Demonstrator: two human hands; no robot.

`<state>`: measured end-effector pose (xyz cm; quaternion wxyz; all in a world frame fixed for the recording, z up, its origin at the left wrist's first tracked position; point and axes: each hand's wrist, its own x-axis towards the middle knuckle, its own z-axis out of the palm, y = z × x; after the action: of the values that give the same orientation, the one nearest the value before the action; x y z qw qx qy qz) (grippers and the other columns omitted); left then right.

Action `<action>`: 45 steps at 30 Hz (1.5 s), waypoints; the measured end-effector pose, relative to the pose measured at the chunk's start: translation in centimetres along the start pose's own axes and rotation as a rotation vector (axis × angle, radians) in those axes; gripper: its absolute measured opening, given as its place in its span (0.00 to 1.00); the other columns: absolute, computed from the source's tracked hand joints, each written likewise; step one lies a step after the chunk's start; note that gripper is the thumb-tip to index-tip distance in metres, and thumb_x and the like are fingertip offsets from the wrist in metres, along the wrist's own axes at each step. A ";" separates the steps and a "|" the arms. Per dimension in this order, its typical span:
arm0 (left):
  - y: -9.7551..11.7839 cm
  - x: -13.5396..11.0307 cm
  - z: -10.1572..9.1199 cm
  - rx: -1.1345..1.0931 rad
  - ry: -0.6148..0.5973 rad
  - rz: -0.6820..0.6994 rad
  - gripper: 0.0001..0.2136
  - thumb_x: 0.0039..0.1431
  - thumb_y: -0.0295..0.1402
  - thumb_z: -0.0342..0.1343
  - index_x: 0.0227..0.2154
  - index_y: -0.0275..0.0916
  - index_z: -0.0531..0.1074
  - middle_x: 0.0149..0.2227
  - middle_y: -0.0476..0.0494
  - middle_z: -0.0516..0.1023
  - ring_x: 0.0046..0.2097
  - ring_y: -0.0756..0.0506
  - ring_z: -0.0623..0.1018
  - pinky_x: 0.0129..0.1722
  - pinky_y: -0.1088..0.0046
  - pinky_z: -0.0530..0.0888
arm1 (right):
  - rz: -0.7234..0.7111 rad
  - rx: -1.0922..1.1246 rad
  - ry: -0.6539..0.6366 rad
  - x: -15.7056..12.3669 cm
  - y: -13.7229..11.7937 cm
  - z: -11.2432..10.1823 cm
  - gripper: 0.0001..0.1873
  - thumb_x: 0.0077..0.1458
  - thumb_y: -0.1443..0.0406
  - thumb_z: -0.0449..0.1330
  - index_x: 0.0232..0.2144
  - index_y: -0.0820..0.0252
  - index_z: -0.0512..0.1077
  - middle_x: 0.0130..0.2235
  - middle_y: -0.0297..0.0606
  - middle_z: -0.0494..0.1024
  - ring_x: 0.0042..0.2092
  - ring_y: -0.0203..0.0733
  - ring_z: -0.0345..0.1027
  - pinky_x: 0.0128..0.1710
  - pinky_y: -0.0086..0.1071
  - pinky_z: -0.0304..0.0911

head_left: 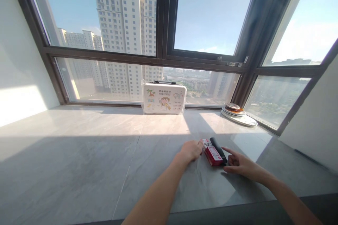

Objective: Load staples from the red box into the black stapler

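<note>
A small red-and-white package [214,155] with printed labels lies on the grey marble sill. Along its right side rests a dark, smooth, elongated object [217,146]; its kind is not clear. My left hand [192,150] is closed at the package's upper left edge, with its fingertips partly hidden there. To the right is my right hand [241,165], its index finger and thumb stretched apart beside the dark object and the others curled. The index fingertip is at the dark object's side; whether it presses on it I cannot tell.
A white carry case [165,98] with cartoon prints stands against the window. Several stacked plates [235,110] sit in the right corner, over a larger white oval one [245,120]. Dark window frames [105,55] border the marble sill [79,172], whose front edge runs below my arms.
</note>
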<state>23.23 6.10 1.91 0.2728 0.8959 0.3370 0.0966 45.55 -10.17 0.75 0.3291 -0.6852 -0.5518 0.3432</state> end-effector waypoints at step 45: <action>-13.0 -23.3 -4.6 0.338 0.295 -0.086 0.27 0.71 0.52 0.35 0.69 0.55 0.52 0.72 0.52 0.51 0.72 0.39 0.51 0.70 0.47 0.49 | -0.222 -0.687 0.123 0.1 -14.4 24.2 0.31 0.69 0.49 0.42 0.70 0.42 0.50 0.71 0.23 0.46 0.73 0.51 0.33 0.70 0.57 0.35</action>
<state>-3.17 0.85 -1.26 0.0705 0.8899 0.4226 0.1567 17.82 -5.86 -0.57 0.1477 -0.7111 -0.6849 0.0585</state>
